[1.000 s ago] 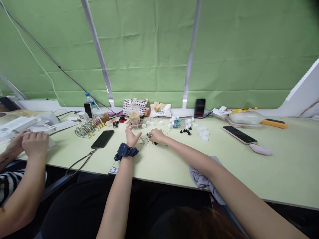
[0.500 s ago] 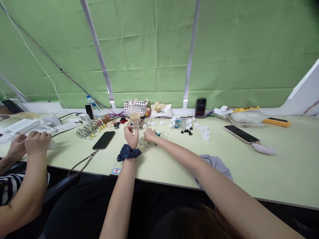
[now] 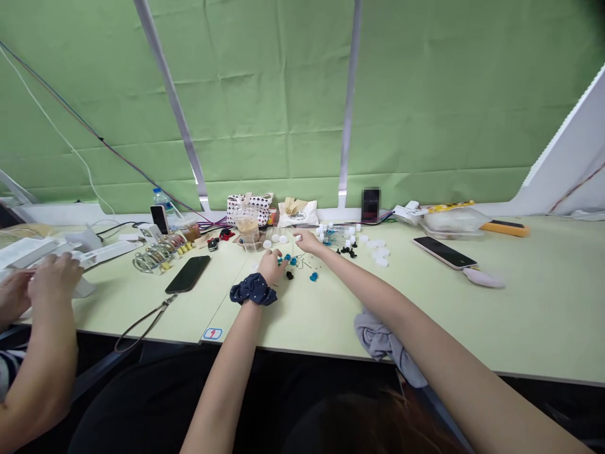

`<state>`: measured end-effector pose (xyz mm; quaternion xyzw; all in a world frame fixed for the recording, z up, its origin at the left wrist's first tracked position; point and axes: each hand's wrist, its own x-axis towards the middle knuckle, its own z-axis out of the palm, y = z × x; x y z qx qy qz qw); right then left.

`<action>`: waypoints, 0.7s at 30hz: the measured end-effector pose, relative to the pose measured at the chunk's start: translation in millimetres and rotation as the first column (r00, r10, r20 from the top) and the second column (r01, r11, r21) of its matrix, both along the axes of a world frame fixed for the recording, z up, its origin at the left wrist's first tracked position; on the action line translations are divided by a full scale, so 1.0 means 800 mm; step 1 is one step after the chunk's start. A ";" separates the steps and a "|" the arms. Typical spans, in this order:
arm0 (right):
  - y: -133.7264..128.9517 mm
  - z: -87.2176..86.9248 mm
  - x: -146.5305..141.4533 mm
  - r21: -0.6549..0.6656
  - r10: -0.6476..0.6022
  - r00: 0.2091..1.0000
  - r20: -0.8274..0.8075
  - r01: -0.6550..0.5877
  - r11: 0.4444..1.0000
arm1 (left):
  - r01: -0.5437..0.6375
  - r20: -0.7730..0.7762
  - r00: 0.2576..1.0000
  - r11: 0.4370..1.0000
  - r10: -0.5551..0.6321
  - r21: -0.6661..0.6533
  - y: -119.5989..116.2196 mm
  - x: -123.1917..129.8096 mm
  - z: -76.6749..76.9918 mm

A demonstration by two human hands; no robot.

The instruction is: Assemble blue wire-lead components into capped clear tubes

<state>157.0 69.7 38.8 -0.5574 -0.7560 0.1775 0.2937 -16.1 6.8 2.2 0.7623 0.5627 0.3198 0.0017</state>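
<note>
Parts in blue (image 3: 293, 261) lie beside the left hand (image 3: 271, 268), a white cap (image 3: 297, 238) at the right hand (image 3: 310, 242), grips unclear.

One camera is worn on the person's head, and it looks forward and down. The view is wide: the left forearm (image 3: 231, 375) and the right forearm (image 3: 420, 328) are very near at the bottom, the pale table (image 3: 543, 302) spreads farther away, and the green backdrop (image 3: 425, 113) stands behind it.
</note>
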 end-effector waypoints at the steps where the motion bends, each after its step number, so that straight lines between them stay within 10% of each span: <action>1: -0.001 -0.004 0.008 -0.020 0.000 0.999 -0.053 -0.001 1.000 | -0.032 -0.043 0.999 0.998 0.030 -0.056 0.003 0.002 -0.005; 10: -0.011 -0.016 0.021 -0.216 0.051 0.884 -0.465 -0.169 0.962 | -0.033 -0.126 0.992 0.990 0.016 -0.137 0.010 -0.008 -0.020; 21: -0.037 -0.024 0.007 -0.065 0.139 0.694 -0.706 -0.259 0.964 | 0.298 0.532 0.823 0.949 -0.201 -0.102 -0.004 -0.011 -0.015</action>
